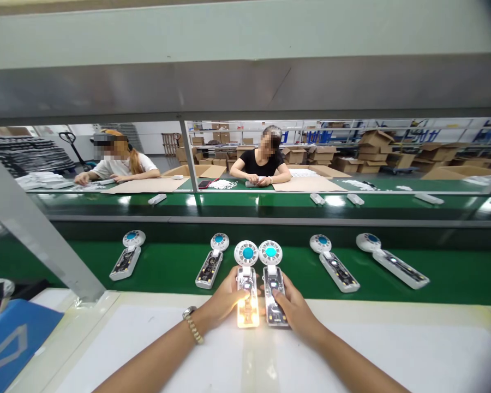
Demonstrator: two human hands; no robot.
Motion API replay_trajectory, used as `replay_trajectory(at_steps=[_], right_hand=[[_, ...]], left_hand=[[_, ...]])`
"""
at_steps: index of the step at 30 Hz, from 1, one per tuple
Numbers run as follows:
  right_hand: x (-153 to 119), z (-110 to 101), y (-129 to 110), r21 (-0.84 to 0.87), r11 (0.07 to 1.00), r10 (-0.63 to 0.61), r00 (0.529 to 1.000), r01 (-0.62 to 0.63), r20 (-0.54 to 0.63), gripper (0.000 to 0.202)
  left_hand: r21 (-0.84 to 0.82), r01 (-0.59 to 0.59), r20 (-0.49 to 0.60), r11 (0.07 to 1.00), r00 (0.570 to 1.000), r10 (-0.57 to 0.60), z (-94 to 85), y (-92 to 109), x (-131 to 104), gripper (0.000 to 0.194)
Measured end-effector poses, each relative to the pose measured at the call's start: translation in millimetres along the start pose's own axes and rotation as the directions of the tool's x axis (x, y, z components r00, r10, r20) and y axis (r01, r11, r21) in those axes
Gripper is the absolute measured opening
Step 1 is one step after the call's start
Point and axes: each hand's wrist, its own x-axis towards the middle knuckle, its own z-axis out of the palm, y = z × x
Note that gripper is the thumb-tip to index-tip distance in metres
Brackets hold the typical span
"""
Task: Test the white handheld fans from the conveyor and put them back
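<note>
Two white handheld fans with round heads and clear-fronted bodies stand side by side in front of me. My left hand (pixel 228 292) is closed round the left fan (pixel 248 311), thumb on its front; its lower body glows orange. Closed round the right fan (pixel 275 314) is my right hand (pixel 297 305), its thumb also on the front. That fan's body is unlit and shows dark circuitry. Both fan heads have blue-green centres and nearly touch. The fingers behind the bodies are mostly hidden.
Several similar fans, such as one at left (pixel 126 261) and one at right (pixel 339 272), lie on the green belt (pixel 163 267). A slanted post (pixel 45 234) and blue bin (pixel 20 338) are at left. Two people sit across, beyond small white parts (pixel 223 185).
</note>
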Motion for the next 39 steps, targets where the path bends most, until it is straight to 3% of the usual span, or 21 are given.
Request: replay_trajectory(at_steps=[12,19,26,34,39], right_hand=[[-1.5,1.7,-1.9,0.011,0.999,0.037,0.998,-0.037,0.046,0.058],[-0.6,-0.9,-0.2,0.024,0.999,0.044,0.995,-0.046,0.087,0.068],[-1.8,-3.9,3.6,-0.003,0.996,-0.084,0.984,0.085,0.158,0.064],[-2.7,-5.8,3.0,0.015,0.999,-0.04,0.977,0.038,0.208,0.065],[-3.2,-4.5,1.3,-0.009,0.997,-0.074,0.976,0.078,0.204,0.066]], left_hand=[[0.033,-0.021,0.017,0.999,1.0,0.021,-3.9,-3.5,2.6,0.042],[0.003,-0.016,0.053,1.0,0.998,0.016,-9.6,-7.0,5.0,0.047],[0.012,-0.016,0.132,1.0,0.991,0.014,-16.4,-10.9,7.2,0.059],[-0.001,-0.006,0.15,1.0,0.989,0.006,-16.0,-10.1,5.7,0.057],[-0.023,-0.004,0.167,1.0,0.986,0.008,-18.0,-11.8,5.2,0.054]])
